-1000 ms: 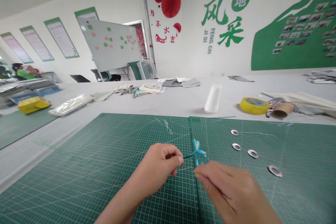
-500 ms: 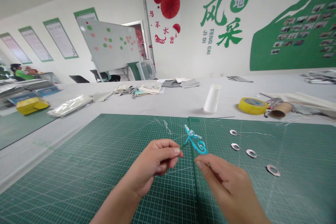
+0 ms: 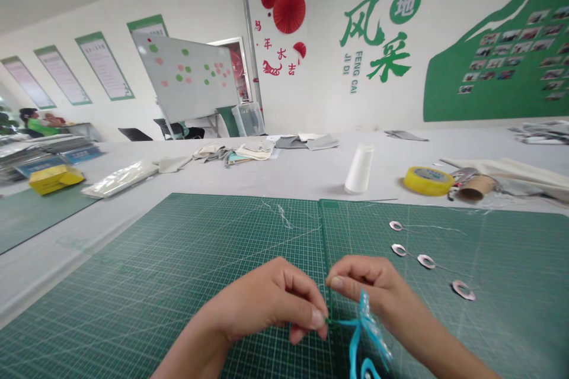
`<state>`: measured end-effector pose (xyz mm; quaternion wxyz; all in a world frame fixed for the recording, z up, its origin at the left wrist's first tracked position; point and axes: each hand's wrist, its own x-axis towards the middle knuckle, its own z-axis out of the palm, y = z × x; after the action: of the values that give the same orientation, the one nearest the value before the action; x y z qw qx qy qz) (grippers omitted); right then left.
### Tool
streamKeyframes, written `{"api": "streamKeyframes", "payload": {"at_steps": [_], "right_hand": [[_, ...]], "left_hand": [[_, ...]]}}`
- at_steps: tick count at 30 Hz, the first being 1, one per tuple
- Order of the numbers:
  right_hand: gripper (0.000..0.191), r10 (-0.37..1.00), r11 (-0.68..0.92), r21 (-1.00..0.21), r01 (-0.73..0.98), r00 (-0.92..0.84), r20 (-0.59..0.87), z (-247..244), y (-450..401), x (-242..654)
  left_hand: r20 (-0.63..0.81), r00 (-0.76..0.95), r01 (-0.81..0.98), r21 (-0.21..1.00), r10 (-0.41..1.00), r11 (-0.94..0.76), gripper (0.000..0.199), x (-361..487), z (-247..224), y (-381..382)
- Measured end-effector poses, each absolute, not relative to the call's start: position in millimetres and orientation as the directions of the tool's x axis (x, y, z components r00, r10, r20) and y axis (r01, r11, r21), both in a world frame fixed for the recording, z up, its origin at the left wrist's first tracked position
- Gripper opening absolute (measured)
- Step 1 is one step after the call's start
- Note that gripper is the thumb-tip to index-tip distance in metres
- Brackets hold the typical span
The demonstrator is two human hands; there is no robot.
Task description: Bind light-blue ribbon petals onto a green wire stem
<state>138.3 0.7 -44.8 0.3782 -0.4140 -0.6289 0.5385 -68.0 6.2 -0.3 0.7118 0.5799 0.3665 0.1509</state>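
My left hand (image 3: 280,305) pinches the green stem of a blue looped ornament (image 3: 362,325), which has clear beads along it. The ornament hangs to the right of my left fingertips, its lower loop cut off by the bottom edge of the view. Just above the stem is my right hand (image 3: 367,281), thumb and forefinger pressed together; whatever thin thing may be between them is too small to make out. Both hands are over the green cutting mat (image 3: 213,249). Several pale rings, one of them a pink-white ring (image 3: 463,290), lie on the right mat.
Behind the mats stand a white thread cone (image 3: 360,169), a yellow tape roll (image 3: 428,181) and a cardboard tube (image 3: 476,188). At the left are a yellow box (image 3: 56,179) and a plastic packet (image 3: 120,179). Cloth scraps (image 3: 255,148) lie farther back.
The ornament has swung down and to the right, its stem now pointing left. My left hand has moved down and right, and my right hand is now above the stem.
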Motion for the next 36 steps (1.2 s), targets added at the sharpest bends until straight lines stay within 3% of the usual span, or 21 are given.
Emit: {"api": "streamKeyframes", "payload": {"at_steps": [7, 12, 16, 20, 25, 31, 36], "right_hand": [[0.03, 0.892, 0.124, -0.971, 0.204, -0.452, 0.019, -38, 1, 149], [0.028, 0.922, 0.18, -0.894, 0.409, -0.388, 0.008, -25, -11, 142], [0.025, 0.906, 0.391, -0.751, 0.532, -0.368, 0.211, -18, -26, 136], [0.023, 0.823, 0.567, -0.614, 0.55, -0.413, 0.391, -21, -36, 132], [0.026, 0.786, 0.617, -0.522, 0.588, -0.431, 0.443, -26, -38, 129], [0.028, 0.792, 0.596, -0.512, 0.618, -0.35, 0.501, -32, -36, 129], [0.025, 0.822, 0.554, -0.589, 0.588, -0.27, 0.502, -39, -34, 127]], "left_hand": [[-0.339, 0.632, 0.474, 0.881, 0.697, -0.001, 0.011, -67, -1, -1], [-0.281, 0.559, 0.588, 0.797, 0.78, -0.134, 0.016, -64, 0, -8], [-0.174, 0.524, 0.601, 0.769, 0.834, -0.218, 0.022, -62, -1, -8], [-0.157, 0.462, 0.597, 0.783, 0.873, -0.175, 0.021, -62, -3, -3], [-0.157, 0.389, 0.475, 0.879, 0.908, -0.052, 0.017, -64, -1, 6], [-0.21, 0.341, 0.288, 0.951, 0.916, 0.111, 0.017, -64, 3, 9], [-0.249, 0.362, 0.112, 0.968, 0.898, 0.224, 0.016, -66, 3, 10]]}}
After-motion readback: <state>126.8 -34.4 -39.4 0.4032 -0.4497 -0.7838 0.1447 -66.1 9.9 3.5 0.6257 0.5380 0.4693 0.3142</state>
